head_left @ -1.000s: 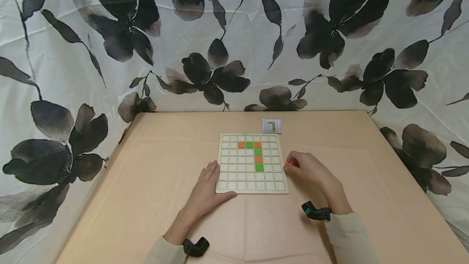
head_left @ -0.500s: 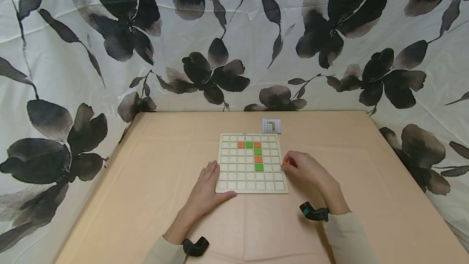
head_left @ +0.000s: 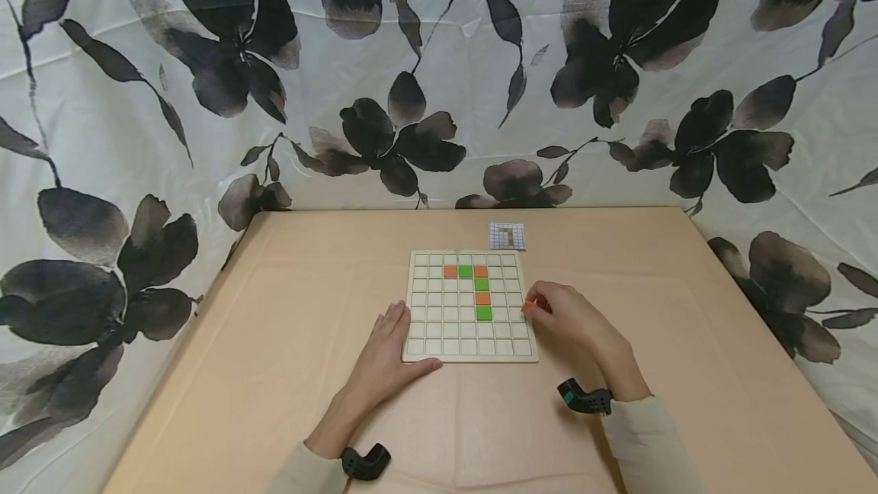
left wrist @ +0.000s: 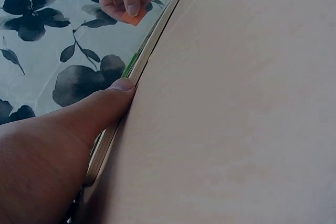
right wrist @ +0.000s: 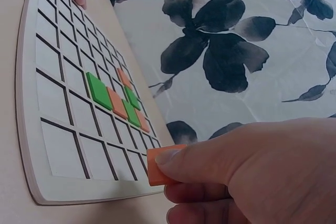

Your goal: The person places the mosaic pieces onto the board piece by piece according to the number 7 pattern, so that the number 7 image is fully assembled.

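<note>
A pale square grid board (head_left: 434, 330) lies on the table. Its cells hold three green tiles (head_left: 484, 313) and three orange tiles (head_left: 483, 298), in a row near the far side and a column running down from it. My left hand (head_left: 388, 360) rests at the board's near left corner, fingers straight along the left edge and thumb on the front edge. Just over the board's right edge, my right hand (head_left: 579, 322) pinches a loose orange tile (right wrist: 156, 174) between thumb and fingers. In the right wrist view, that tile is tilted and held above the surface.
A small card (head_left: 495, 243) printed with a gridded coloured pattern lies just beyond the board. The light wooden-coloured table (head_left: 302, 273) extends on both sides. Behind it hangs a white curtain (head_left: 343, 67) with dark flowers. Each wrist wears a black device (head_left: 585, 396).
My right hand has shifted slightly left with the orange tile, from beside the board to over its right edge. The left hand and the placed tiles stay put.
</note>
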`<state>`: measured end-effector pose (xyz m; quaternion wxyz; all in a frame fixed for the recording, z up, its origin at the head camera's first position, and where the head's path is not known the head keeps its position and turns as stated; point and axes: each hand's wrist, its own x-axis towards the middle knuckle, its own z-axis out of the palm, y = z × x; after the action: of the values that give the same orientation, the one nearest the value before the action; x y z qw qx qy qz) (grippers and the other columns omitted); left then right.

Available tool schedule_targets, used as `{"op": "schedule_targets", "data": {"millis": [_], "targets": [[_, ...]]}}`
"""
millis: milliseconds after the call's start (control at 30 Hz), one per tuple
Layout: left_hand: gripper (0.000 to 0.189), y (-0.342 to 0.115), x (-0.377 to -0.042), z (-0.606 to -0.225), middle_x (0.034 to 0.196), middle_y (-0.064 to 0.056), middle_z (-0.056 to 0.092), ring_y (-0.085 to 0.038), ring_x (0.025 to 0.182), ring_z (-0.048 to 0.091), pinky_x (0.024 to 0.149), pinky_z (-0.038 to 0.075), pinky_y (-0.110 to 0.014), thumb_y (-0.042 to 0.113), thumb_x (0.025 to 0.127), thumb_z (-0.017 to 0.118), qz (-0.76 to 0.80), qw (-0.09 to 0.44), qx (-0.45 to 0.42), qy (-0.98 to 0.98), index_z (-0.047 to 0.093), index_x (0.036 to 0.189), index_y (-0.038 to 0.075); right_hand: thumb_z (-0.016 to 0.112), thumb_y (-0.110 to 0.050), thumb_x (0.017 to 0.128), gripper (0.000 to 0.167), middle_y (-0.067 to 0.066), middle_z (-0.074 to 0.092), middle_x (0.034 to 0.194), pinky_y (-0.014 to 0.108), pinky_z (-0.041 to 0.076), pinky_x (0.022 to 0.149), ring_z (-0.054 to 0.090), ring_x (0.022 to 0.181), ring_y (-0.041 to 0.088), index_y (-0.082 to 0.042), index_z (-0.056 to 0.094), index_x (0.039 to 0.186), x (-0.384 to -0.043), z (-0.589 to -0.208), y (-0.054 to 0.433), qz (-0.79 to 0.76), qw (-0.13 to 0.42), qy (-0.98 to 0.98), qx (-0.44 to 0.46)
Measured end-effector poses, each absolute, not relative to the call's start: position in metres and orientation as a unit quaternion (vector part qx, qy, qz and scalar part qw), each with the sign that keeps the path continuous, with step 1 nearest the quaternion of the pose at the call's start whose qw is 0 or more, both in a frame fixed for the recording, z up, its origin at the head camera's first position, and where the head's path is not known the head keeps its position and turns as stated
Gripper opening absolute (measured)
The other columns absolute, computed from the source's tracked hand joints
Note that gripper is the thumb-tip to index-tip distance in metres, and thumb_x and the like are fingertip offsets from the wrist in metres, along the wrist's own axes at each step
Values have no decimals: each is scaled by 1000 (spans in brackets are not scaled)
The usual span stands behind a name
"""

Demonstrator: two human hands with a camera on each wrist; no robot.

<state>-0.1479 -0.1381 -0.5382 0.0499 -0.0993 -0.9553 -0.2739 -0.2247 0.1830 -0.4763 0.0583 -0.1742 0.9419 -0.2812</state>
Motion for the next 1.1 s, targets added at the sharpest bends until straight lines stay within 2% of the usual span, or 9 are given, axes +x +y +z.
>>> {"op": "schedule_targets", "data": {"millis": [1100], "targets": [[112, -133, -152, -540, 164, -20, 27, -32, 156, 20, 131, 16, -45, 65, 78, 74, -269, 55, -95, -957, 30, 155, -3, 71, -18, 93, 14, 2, 60, 83, 23, 49, 63, 54, 77, 17, -8, 65, 101, -232, -480, 182, -277, 67, 941, -185]]}}
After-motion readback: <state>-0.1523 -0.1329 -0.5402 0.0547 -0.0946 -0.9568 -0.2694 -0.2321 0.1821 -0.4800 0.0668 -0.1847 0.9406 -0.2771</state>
